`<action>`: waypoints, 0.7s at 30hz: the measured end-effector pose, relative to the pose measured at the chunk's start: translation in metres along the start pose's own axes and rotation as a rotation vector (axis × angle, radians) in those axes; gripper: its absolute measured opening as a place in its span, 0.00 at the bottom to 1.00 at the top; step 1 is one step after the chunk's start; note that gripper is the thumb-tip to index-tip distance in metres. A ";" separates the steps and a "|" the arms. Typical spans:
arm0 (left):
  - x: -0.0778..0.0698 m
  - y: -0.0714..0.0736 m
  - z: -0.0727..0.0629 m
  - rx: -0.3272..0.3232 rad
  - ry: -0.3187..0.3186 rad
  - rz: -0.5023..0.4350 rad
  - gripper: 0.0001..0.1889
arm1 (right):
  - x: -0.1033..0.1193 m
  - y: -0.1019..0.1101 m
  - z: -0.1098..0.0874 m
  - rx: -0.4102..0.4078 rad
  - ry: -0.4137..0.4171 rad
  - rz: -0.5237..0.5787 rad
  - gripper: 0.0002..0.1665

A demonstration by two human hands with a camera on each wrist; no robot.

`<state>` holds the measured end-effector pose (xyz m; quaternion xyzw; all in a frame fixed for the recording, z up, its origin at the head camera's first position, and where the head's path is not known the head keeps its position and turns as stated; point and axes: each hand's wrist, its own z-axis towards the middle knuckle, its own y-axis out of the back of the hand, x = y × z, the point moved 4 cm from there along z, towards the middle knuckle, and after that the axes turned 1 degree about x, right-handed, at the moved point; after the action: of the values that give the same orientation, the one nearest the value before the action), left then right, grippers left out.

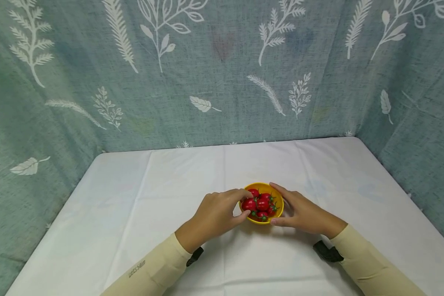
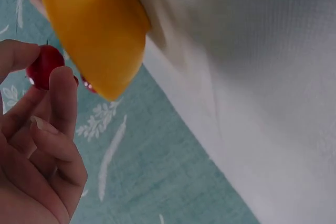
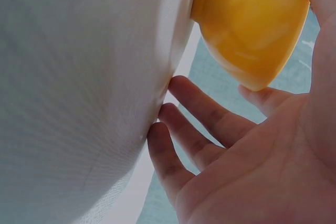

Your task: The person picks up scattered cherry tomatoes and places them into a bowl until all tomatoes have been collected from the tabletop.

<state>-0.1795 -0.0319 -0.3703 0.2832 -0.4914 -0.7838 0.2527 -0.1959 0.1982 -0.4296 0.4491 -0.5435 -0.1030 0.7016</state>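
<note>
A yellow bowl (image 1: 259, 222) stands on the white cloth, filled with several red cherry tomatoes (image 1: 262, 204) with green stems. My left hand (image 1: 218, 211) is at the bowl's left side. In the left wrist view its thumb and a finger pinch one cherry tomato (image 2: 44, 67) just above the rim. From the right, my right hand (image 1: 303, 214) holds the bowl, thumb at the near rim and index finger at the far rim. In the right wrist view, the other fingers (image 3: 207, 111) are spread below the bowl (image 3: 252, 19), their tips at the cloth.
A white cloth (image 1: 163, 176) with fold lines covers the table. Behind it and on both sides hangs a grey-green curtain (image 1: 222, 82) with white leaf prints. Dark straps (image 1: 328, 251) show under both beige sleeves (image 1: 370, 263).
</note>
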 end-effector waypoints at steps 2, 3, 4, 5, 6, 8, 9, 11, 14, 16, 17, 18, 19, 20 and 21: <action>0.000 -0.002 0.001 -0.005 0.002 0.004 0.19 | 0.001 0.000 0.000 0.002 0.003 0.000 0.62; 0.000 -0.002 0.001 -0.008 0.002 0.008 0.19 | 0.001 0.000 0.000 0.004 0.005 0.001 0.62; 0.000 -0.003 0.001 -0.011 0.004 0.011 0.18 | 0.001 0.000 0.000 0.005 0.004 0.001 0.62; 0.001 -0.003 0.002 -0.012 0.006 0.015 0.18 | 0.002 0.000 0.001 0.006 0.002 -0.003 0.62; 0.001 -0.004 0.002 -0.010 0.010 0.019 0.18 | 0.001 0.000 0.001 0.007 -0.002 -0.007 0.62; 0.002 -0.005 0.002 -0.003 0.017 0.024 0.17 | 0.001 0.001 0.002 0.008 -0.007 -0.011 0.62; 0.003 -0.005 0.002 0.002 0.021 0.027 0.17 | 0.001 0.001 0.002 0.008 -0.006 -0.015 0.62; 0.004 -0.006 0.003 0.015 0.033 0.027 0.17 | 0.000 0.001 0.003 0.007 -0.002 -0.020 0.61; 0.006 -0.009 0.002 0.031 0.042 0.022 0.17 | -0.001 0.001 0.004 0.005 0.003 -0.024 0.61; 0.007 -0.010 0.002 0.034 0.046 0.019 0.17 | -0.001 0.001 0.004 0.004 0.000 -0.029 0.61; 0.007 -0.010 0.002 0.033 0.046 0.019 0.17 | 0.000 0.001 0.004 0.003 -0.005 -0.032 0.61; 0.007 -0.011 0.002 0.035 0.048 0.018 0.17 | 0.000 0.001 0.004 0.003 -0.006 -0.033 0.61; 0.008 -0.011 0.002 0.036 0.048 0.018 0.17 | 0.000 0.001 0.004 0.003 -0.009 -0.033 0.61; 0.008 -0.011 0.002 0.036 0.049 0.019 0.17 | 0.000 0.001 0.004 0.003 -0.008 -0.035 0.61; 0.008 -0.011 0.002 0.037 0.051 0.019 0.18 | 0.000 0.001 0.004 0.003 -0.007 -0.035 0.61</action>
<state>-0.1876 -0.0316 -0.3815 0.3029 -0.5018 -0.7648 0.2675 -0.1999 0.1972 -0.4290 0.4593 -0.5383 -0.1159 0.6970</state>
